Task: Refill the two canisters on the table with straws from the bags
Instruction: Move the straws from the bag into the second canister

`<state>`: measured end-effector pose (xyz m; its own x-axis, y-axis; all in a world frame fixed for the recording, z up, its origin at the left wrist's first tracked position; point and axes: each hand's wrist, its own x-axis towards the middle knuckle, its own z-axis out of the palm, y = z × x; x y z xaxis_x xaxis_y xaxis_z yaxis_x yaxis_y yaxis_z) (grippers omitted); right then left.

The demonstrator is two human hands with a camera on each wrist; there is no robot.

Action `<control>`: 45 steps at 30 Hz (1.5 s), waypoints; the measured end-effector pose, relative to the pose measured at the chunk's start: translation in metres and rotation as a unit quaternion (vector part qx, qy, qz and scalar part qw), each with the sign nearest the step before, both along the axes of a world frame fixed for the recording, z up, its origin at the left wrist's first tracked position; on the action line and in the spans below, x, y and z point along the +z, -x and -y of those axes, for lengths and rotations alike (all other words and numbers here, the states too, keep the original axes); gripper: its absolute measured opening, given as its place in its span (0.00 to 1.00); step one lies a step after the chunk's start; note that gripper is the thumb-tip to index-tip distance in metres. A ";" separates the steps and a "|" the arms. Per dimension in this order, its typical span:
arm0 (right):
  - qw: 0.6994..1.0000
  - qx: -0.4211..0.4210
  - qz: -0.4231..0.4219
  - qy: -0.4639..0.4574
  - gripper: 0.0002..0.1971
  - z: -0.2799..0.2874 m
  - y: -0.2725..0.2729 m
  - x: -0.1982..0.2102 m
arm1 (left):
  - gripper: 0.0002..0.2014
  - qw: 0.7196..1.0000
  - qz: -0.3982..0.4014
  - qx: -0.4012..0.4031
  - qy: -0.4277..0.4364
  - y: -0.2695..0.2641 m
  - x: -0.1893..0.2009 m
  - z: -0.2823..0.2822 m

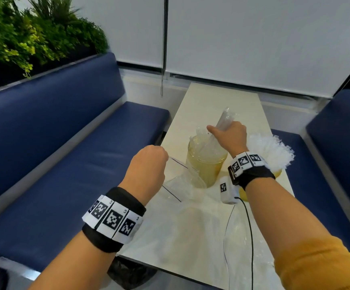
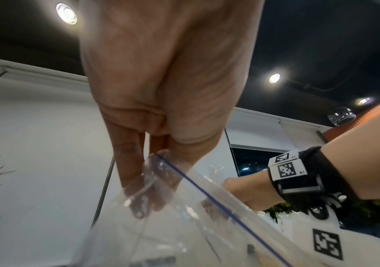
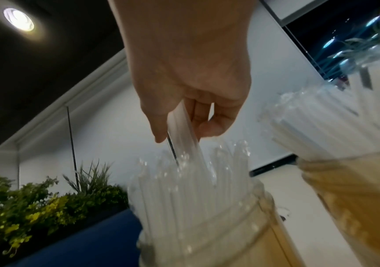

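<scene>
Two yellowish clear canisters stand on the cream table. The left canister holds several wrapped white straws. My right hand grips a small bundle of straws just above its mouth, their lower ends among the ones inside. The right canister is packed with straws and mostly hidden behind my right wrist. My left hand pinches the rim of a clear zip bag with a blue seal line, held up beside the left canister.
More crumpled clear plastic lies on the near part of the table. Blue padded benches run along both sides, with green plants behind the left one. A black cable hangs from my right wrist camera.
</scene>
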<state>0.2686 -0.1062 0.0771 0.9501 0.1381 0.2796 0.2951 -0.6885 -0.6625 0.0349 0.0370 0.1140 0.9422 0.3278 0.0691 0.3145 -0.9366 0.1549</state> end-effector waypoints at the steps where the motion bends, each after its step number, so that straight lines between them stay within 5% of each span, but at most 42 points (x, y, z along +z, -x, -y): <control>1: 1.000 0.013 -0.001 -0.011 0.29 0.000 -0.004 0.005 | 0.17 1.000 0.010 -0.002 0.007 0.000 -0.001 0.000; 8: 0.997 0.039 -0.037 0.061 0.29 -0.007 -0.004 -0.002 | 0.19 0.998 0.053 -0.031 0.031 0.001 -0.003 -0.003; 12: 0.989 0.031 0.078 -0.122 0.37 -0.006 0.003 -0.004 | 0.22 0.997 0.061 -0.051 0.003 0.006 0.003 -0.002; 14: 0.973 0.045 0.176 -0.141 0.34 -0.008 0.000 0.008 | 0.23 0.997 0.058 -0.059 -0.003 0.007 0.006 -0.001; 18: 0.969 0.118 0.181 0.118 0.21 -0.019 -0.017 0.011 | 0.24 0.997 0.049 -0.061 0.012 0.007 0.006 -0.002; 22: 0.902 0.200 0.120 0.364 0.22 -0.019 -0.005 -0.015 | 0.22 0.998 0.033 -0.036 0.041 0.006 0.004 -0.003; 27: 0.965 0.121 0.168 0.159 0.18 -0.027 -0.007 -0.004 | 0.22 0.999 0.026 -0.020 0.033 0.009 0.007 0.000; 31: 0.922 0.222 0.114 0.294 0.28 -0.049 -0.026 0.016 | 0.23 0.999 0.014 -0.029 -0.016 0.009 0.009 0.004; 35: 0.914 0.181 0.057 0.359 0.19 -0.055 -0.032 0.022 | 0.24 0.999 0.019 -0.014 -0.026 0.008 0.009 0.002; 42: 0.928 0.190 0.070 0.312 0.25 -0.020 0.000 -0.007 | 0.25 1.000 0.005 -0.015 -0.012 0.004 0.006 0.000; 45: 0.943 0.106 0.208 0.239 0.24 -0.013 0.005 -0.004 | 0.28 1.000 -0.003 -0.026 0.002 0.003 0.007 -0.001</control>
